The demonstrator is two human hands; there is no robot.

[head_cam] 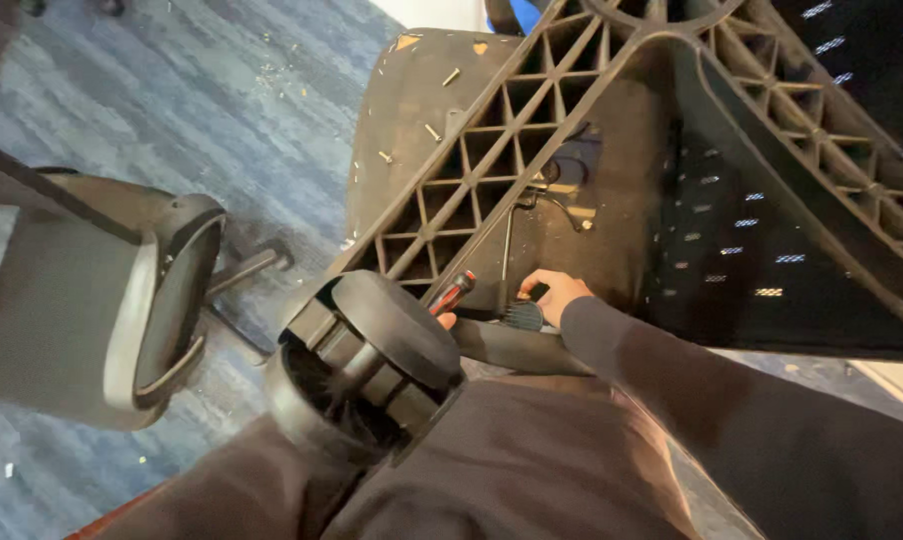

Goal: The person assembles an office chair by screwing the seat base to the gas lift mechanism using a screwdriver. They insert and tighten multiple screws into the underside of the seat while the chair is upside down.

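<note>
An office chair lies overturned in front of me, with its ribbed black star base [532,130] pointing up and one caster wheel [392,330] close to the camera. My right hand [555,293] reaches in under the base to the seat's underside [622,200]. Its fingers are curled on a small black part [538,291] beside a ribbed black knob [522,316]. The caster hides most of my left hand [447,320]; only a fingertip shows, against the red and black handle of a screwdriver [456,291].
A second grey chair [102,300] lies tipped on the blue carpet [222,90] at the left. Loose screws [434,132] rest on the dark seat bottom, and small debris dots the carpet. Black mesh [762,250] fills the right side.
</note>
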